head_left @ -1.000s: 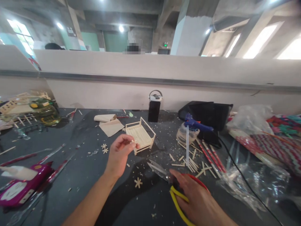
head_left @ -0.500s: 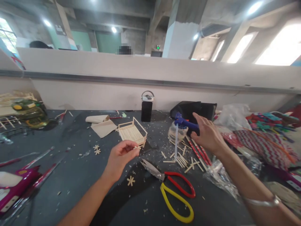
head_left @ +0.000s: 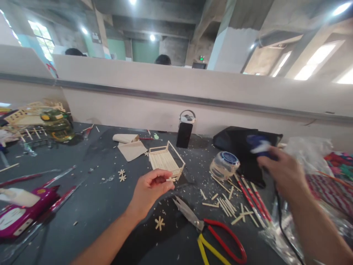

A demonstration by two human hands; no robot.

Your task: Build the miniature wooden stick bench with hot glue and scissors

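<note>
My left hand pinches a small piece of light wooden sticks in front of a little wooden bed-like frame. At the right, my right hand is closed on a blue glue gun, blurred by motion, over a black bag. A glass jar with a blue lid stands to the left of that hand. Scissors with red and yellow handles lie open on the dark table. Star-shaped stick pieces lie near my left forearm.
Cut sticks and red striped tubes lie at the right beside plastic wrap. A phone leans upright at the back. Beige cloth lies behind the stars. A purple tool and a green jar are at the left.
My right hand has taken hold of the blue glue gun and lifted it off the jar, moving it right. The view has turned a little, shifting the table items rightward. My left hand keeps its pinch.
</note>
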